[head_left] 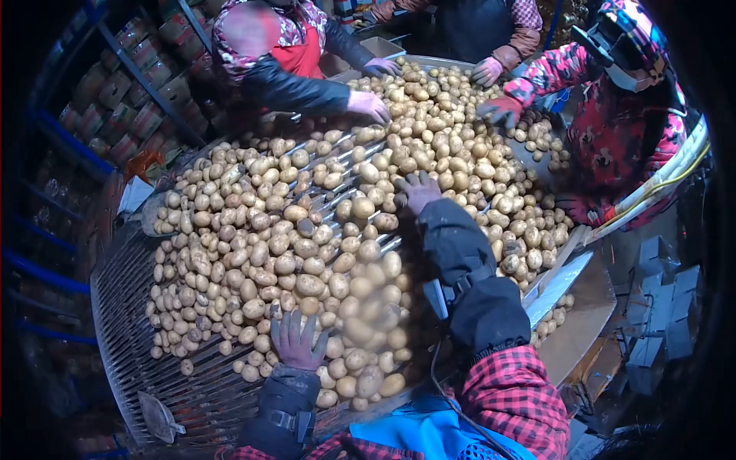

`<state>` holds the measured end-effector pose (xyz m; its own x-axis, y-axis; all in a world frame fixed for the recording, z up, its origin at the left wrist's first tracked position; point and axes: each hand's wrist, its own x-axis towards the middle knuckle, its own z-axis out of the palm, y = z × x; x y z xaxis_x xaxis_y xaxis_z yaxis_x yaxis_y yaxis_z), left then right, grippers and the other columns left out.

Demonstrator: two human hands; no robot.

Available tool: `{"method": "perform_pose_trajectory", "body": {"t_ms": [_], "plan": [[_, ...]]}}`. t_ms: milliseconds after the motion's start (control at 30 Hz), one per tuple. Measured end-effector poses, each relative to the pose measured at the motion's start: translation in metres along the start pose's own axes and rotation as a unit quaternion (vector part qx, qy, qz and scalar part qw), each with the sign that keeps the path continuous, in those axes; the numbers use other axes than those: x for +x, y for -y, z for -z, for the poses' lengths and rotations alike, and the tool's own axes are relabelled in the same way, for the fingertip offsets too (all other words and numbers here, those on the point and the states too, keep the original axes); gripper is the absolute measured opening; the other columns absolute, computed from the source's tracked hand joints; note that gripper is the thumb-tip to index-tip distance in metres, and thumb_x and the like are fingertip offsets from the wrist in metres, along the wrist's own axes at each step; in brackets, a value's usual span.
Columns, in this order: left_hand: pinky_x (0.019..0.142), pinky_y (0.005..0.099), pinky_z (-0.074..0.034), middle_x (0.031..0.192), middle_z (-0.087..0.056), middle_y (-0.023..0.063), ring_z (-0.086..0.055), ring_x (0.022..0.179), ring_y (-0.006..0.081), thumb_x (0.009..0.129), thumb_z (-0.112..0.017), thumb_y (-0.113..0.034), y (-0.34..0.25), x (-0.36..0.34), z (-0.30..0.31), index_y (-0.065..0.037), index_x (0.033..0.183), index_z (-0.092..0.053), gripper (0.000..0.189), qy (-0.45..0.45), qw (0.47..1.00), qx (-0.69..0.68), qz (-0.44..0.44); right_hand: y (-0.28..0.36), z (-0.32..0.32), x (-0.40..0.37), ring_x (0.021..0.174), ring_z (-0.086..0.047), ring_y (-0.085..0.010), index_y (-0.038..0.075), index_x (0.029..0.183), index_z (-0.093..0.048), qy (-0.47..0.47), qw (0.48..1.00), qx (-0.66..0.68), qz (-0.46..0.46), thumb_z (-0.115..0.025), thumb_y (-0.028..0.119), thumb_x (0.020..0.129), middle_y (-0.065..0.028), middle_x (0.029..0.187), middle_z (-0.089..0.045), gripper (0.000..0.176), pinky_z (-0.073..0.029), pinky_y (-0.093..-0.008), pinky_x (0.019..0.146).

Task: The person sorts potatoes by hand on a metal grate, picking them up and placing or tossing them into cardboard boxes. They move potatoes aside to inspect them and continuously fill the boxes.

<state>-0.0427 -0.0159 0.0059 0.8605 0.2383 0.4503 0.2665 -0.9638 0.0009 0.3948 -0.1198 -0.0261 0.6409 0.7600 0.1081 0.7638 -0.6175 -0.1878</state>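
My left hand (298, 342), in a purple-grey work glove, lies at the near edge of a big heap of potatoes (253, 253). Its fingers are spread and point away from me, touching or just above the nearest potatoes. Farther out, my right hand (418, 192), gloved alike, reaches into the middle of the heap with its fingers apart. Potatoes surround its fingertips, and I see none held in it. Under the heap is a slatted metal sorting table (153, 337), its bars showing at the left and in gaps between potatoes.
Across the table, other people's gloved hands (369, 106) (501, 110) rest on or near the potatoes. A metal scoop (159, 416) sits on the bars at lower left. A chute edge (558, 287) and cardboard (586, 318) stand at right; stacked sacks (126, 100) are behind.
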Motion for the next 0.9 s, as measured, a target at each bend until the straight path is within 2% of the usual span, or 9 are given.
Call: {"method": "perform_pose_trajectory", "body": {"t_ms": [100,300,500,600,700,733,767,833,900], "plan": [[0.107,0.0601,-0.034,0.131,-0.053,0.0158,-0.047,0.126,0.0363,0.08,-0.072,-0.036,0.001,-0.001,-0.003,-0.01,0.115,-0.064,0.044,-0.011,1.0,0.0,0.004,0.003,0.036,-0.013,0.117,-0.054,-0.0344,0.018,0.128,-0.057,-0.06,0.998,-0.024,0.007,-0.061,0.034,0.086,-0.0097,0.12,-0.059,0.045,-0.047,-0.0448,0.094],[0.106,0.061,-0.035,0.129,-0.053,0.0144,-0.048,0.124,0.0352,0.08,-0.071,-0.036,0.003,-0.004,-0.009,-0.012,0.116,-0.065,0.043,-0.041,0.999,-0.02,-0.002,0.07,0.042,-0.121,0.079,-0.07,-0.0304,0.015,0.099,-0.071,0.166,0.984,-0.064,-0.027,-0.055,0.018,0.086,-0.0096,0.084,-0.069,0.021,-0.056,-0.0446,0.069],[0.114,0.0617,-0.026,0.135,-0.05,0.0174,-0.043,0.131,0.0357,0.078,-0.072,-0.034,0.004,-0.008,-0.009,-0.01,0.12,-0.064,0.049,-0.014,1.0,-0.014,0.0,0.054,0.03,-0.104,0.084,-0.071,-0.0346,0.007,0.082,-0.074,0.092,0.993,0.069,0.02,-0.062,0.019,0.079,-0.0189,0.082,-0.071,0.017,-0.056,-0.0459,0.073],[0.114,0.0614,-0.026,0.134,-0.05,0.0176,-0.043,0.13,0.0357,0.078,-0.072,-0.033,0.004,-0.006,-0.009,-0.009,0.12,-0.065,0.048,-0.021,1.0,-0.013,-0.01,0.065,-0.008,-0.079,0.087,-0.069,-0.0358,0.004,0.095,-0.072,0.097,0.992,0.02,-0.076,-0.063,0.024,0.083,-0.0217,0.091,-0.069,0.025,-0.054,-0.0439,0.076],[0.114,0.0613,-0.027,0.134,-0.05,0.0179,-0.043,0.13,0.0361,0.078,-0.072,-0.033,0.004,-0.006,-0.007,-0.009,0.119,-0.065,0.048,-0.019,1.0,-0.018,-0.009,0.062,0.04,-0.119,0.091,-0.068,-0.0347,0.005,0.102,-0.07,0.044,0.988,0.147,-0.021,-0.063,0.028,0.086,-0.0211,0.097,-0.069,0.029,-0.053,-0.0417,0.08],[0.114,0.0609,-0.027,0.133,-0.051,0.0185,-0.043,0.13,0.0365,0.079,-0.071,-0.032,0.002,-0.002,-0.004,-0.008,0.119,-0.065,0.047,-0.017,1.0,-0.022,-0.008,0.064,0.04,-0.134,0.091,-0.067,-0.0355,0.007,0.107,-0.07,-0.02,0.958,0.257,-0.127,-0.063,0.028,0.088,-0.0204,0.097,-0.069,0.029,-0.052,-0.0404,0.083],[0.114,0.0609,-0.027,0.133,-0.051,0.0185,-0.043,0.13,0.0365,0.079,-0.071,-0.032,0.002,0.001,-0.003,-0.008,0.119,-0.065,0.047,-0.013,1.0,-0.021,-0.002,0.053,0.029,-0.152,0.085,-0.068,-0.0285,0.005,0.11,-0.07,-0.107,0.926,0.353,-0.078,-0.064,0.021,0.089,-0.0164,0.091,-0.07,0.027,-0.053,-0.0364,0.078],[0.111,0.0591,-0.032,0.128,-0.054,0.0175,-0.048,0.125,0.0362,0.081,-0.072,-0.033,0.001,-0.001,-0.001,-0.01,0.118,-0.064,0.044,-0.033,0.999,-0.008,-0.017,0.062,0.071,-0.2,0.084,-0.064,-0.0117,0.001,0.108,-0.07,-0.02,0.713,0.658,-0.24,-0.064,0.012,0.092,-0.004,0.093,-0.069,0.02,-0.053,-0.0265,0.074],[0.112,0.0565,-0.031,0.129,-0.055,0.0175,-0.048,0.126,0.0357,0.082,-0.071,-0.03,-0.006,0.003,0.01,-0.009,0.119,-0.064,0.044,0.008,1.0,-0.015,0.019,0.056,0.068,-0.246,0.089,-0.065,-0.016,-0.001,0.113,-0.066,-0.017,0.542,0.799,-0.258,-0.066,0.012,0.092,-0.0061,0.104,-0.066,0.025,-0.055,-0.0302,0.078]]}}
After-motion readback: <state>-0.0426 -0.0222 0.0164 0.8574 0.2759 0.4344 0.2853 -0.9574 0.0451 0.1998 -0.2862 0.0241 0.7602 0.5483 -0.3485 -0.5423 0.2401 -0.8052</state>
